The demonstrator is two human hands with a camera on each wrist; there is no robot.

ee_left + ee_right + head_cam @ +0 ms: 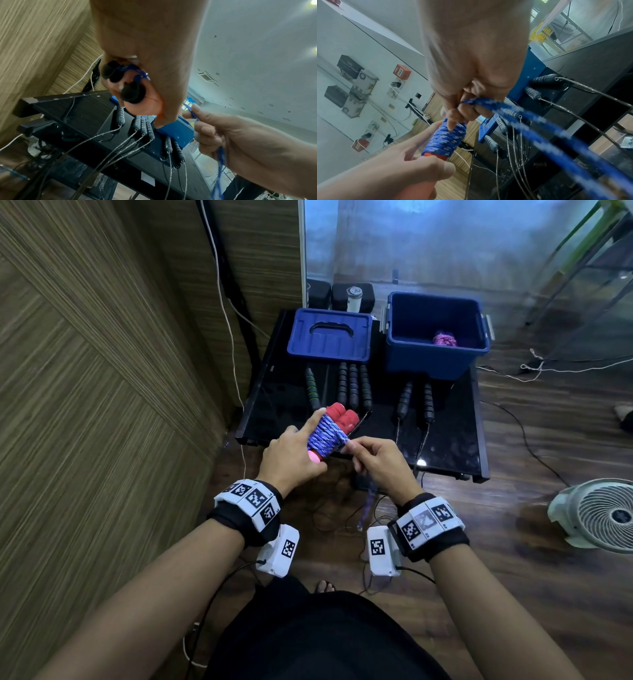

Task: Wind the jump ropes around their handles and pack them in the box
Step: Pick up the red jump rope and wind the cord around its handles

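Winding is the step in hand, and it looks well advanced. At left, the left hand (291, 455) has its grip clamped round the red handles (342, 414), index finger laid along the blue rope (325, 436) coiled on them, above the near edge of the black worktop (445, 446). Just right of the coil, the right hand (380, 462) pinches the free rope between thumb and fingers; the tail hangs down between the wrists. To do this well, I would keep the strand taut, lay each turn tight against the last, and hold the finger on the coil so nothing slips, then tuck the end under a turn. Behind, the lid (330, 335) lies left of the open box (436, 335), which holds a pink bundle (444, 338). Black handles (354, 386) lie unwound on the worktop.
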